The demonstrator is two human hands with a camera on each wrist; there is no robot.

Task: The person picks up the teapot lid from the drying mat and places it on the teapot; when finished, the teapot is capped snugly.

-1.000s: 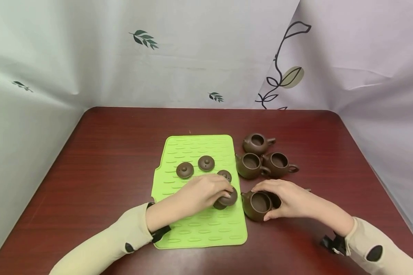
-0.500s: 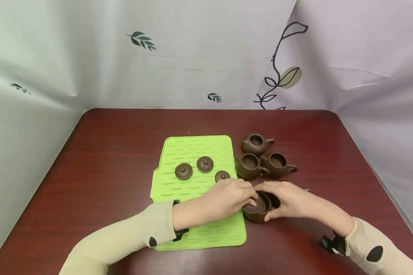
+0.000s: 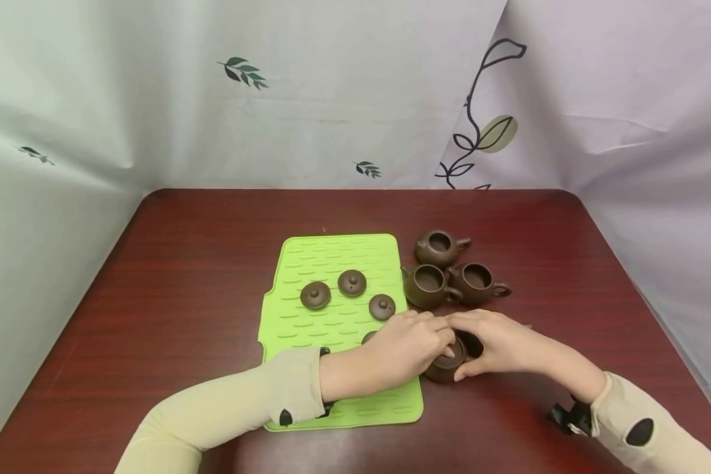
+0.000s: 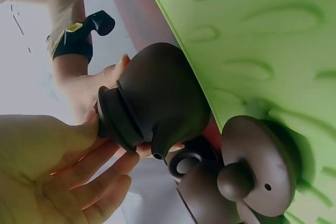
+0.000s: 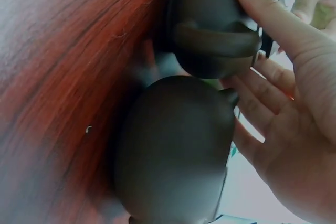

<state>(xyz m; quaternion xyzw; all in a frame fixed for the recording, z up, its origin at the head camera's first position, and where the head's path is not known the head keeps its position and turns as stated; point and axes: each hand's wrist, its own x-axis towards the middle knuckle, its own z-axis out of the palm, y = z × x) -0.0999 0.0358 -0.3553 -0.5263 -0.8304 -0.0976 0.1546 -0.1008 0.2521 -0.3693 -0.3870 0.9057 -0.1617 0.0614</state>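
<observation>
My left hand (image 3: 405, 349) pinches the knob of a dark brown teapot lid (image 4: 116, 120), over the mouth of a small brown teapot (image 4: 165, 87). In the left wrist view the lid sits tilted at the rim, with part of its inner collar showing outside. My right hand (image 3: 500, 342) grips that teapot's body between thumb and fingers, beside the mat's right edge. Another teapot (image 5: 173, 150) stands close by it, mostly hidden under my right hand in the head view. Several more lids lie on the green mat, one (image 3: 369, 337) partly covered by my left hand.
The green mat (image 3: 332, 250) bears a left lid (image 3: 315, 295), a back lid (image 3: 352, 283) and a right lid (image 3: 382, 307). Lidless teapots stand beyond my right hand: a far one (image 3: 438, 249), a middle one (image 3: 428, 286) and a right one (image 3: 480, 285). Curtains enclose the red-brown table (image 3: 213, 263).
My left hand has carried the lid from the mat rightward to the teapot's mouth and lowered it there. The right hand has kept its hold on the teapot.
</observation>
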